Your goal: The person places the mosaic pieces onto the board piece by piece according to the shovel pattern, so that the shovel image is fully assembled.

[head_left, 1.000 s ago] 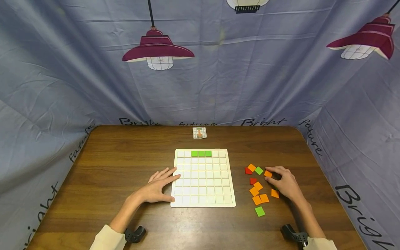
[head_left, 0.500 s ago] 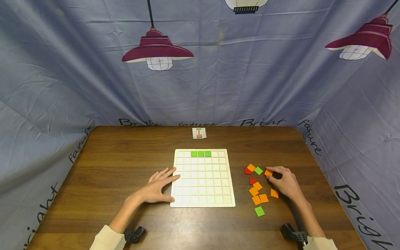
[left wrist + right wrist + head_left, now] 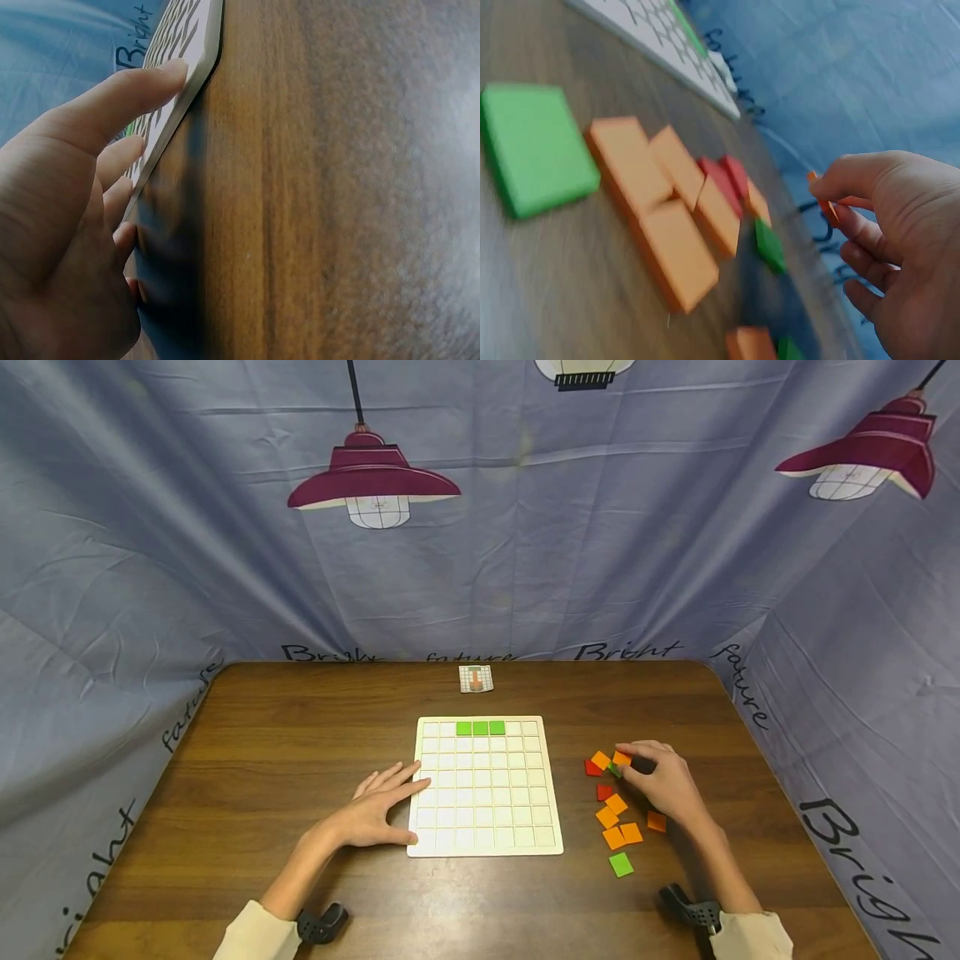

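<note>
My right hand (image 3: 663, 781) pinches an orange square tile (image 3: 622, 758) between thumb and index finger. In the right wrist view this tile (image 3: 823, 199) is seen edge-on, raised above the table. Below it, a green tile (image 3: 613, 769) is partly hidden. My left hand (image 3: 367, 818) rests at the left side of a white grid board (image 3: 483, 793), fingers spread and thumb at the near left corner. In the left wrist view the thumb touches the board's rim (image 3: 202, 71). Three green tiles (image 3: 481, 728) sit side by side in the board's far row.
Right of the board lie several loose tiles: orange ones (image 3: 631, 833), red ones (image 3: 604, 792) and a near green one (image 3: 620, 864). One orange tile (image 3: 656, 822) lies apart. A small patterned card (image 3: 476, 679) is at the far edge of the wooden table (image 3: 315, 710).
My right hand has lifted the orange tile off the table and moved left and away with it, over the green tile. My left hand stays put at the board.
</note>
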The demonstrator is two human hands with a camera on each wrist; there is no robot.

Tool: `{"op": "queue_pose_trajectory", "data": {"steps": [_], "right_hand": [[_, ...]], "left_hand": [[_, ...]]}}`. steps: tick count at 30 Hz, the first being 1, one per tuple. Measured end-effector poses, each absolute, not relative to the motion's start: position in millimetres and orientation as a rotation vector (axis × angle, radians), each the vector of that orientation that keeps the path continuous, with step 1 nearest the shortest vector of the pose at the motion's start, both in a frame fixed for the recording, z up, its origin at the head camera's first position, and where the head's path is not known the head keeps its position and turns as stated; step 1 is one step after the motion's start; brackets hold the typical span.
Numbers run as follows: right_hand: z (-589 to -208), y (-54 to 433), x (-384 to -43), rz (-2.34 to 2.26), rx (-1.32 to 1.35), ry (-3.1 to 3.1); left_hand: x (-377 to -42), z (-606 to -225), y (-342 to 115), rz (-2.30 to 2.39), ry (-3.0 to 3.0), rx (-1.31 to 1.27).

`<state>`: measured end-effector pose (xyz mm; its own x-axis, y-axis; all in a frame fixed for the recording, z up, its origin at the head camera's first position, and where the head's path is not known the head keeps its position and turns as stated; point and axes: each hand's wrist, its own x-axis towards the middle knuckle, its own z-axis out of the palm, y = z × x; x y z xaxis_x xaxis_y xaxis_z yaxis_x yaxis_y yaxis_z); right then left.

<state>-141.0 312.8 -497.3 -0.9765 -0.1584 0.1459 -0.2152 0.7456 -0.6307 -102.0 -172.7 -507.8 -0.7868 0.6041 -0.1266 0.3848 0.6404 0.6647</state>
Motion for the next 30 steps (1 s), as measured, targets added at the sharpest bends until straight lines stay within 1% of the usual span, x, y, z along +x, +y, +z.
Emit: {"op": "queue_pose_trajectory", "data": {"steps": [8,15,25,30], "right_hand": [[-488,279,-153,1.077,0.465,-2.813],[-483,247,-162,1.153,0.533,-2.804],[-485,195,-178,1.209,0.708,-2.775],[-489,173,-189,1.275,0.734,-2.776]], "left_hand": [[-102,-508,-172,0.905,2.53,0.794],[-102,-507,-172,0.897,2.53,0.783],[-101,-505,-174,0.909,2.527,0.794],[-101,-506,-174,0.906,2.526,0.79]]}}
